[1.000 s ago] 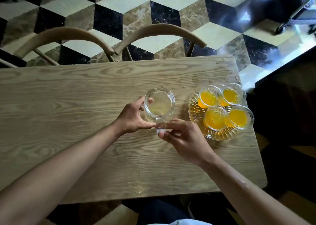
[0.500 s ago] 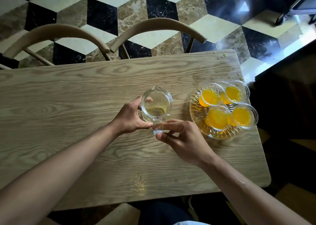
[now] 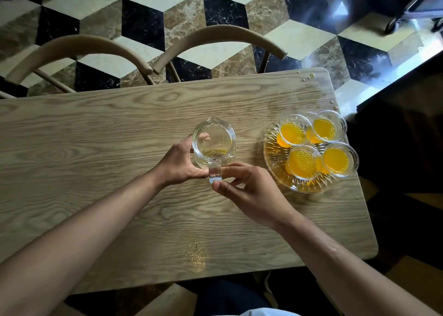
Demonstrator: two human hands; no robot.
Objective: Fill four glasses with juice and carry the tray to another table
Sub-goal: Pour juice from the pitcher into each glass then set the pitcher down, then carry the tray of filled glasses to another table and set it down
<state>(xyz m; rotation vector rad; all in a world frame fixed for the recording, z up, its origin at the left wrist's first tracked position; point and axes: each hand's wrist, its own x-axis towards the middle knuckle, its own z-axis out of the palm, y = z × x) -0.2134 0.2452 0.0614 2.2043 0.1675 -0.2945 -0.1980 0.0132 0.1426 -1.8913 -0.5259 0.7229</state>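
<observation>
Four glasses [image 3: 302, 161] of orange juice stand on the glass tray [image 3: 275, 157] near the worktop's [image 3: 96, 147] right edge. Beside it, mid-worktop, the nearly empty pitcher [image 3: 213, 143] is cupped by the left hand [image 3: 178, 162], while the right hand's [image 3: 251, 191] fingers [image 3: 236, 170] pinch its handle.

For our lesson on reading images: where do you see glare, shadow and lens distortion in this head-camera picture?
Head view: strong glare on the glossy floor at upper right; the right edge beyond the table falls into deep shadow; wide-angle bending curves the table's edges and stretches both forearms; the four glasses of juice look sharp.
</observation>
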